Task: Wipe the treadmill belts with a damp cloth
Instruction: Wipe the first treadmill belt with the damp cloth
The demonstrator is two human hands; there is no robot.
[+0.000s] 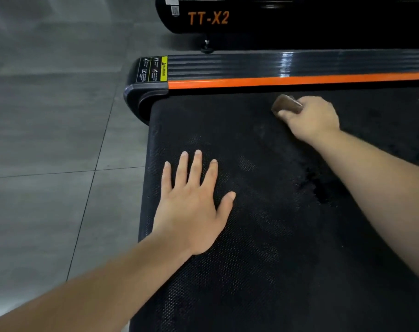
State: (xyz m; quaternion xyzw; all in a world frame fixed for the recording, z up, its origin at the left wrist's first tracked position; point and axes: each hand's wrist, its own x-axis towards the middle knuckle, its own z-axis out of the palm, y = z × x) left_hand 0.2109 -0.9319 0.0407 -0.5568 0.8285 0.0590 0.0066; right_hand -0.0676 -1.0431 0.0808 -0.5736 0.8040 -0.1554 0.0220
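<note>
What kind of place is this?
Probably a gym or fitness showroom: a black textured treadmill belt with an orange side stripe, a second black machine marked TT-X2, grey floor tiles.

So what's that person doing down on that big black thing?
Someone is cleaning a treadmill. Their right hand grips a brown cloth and presses it on the black belt, up near the orange stripe along the side rail. Their left hand lies flat on the belt with the fingers spread, close to the belt's end. Behind it stands another black machine marked TT-X2.
</note>
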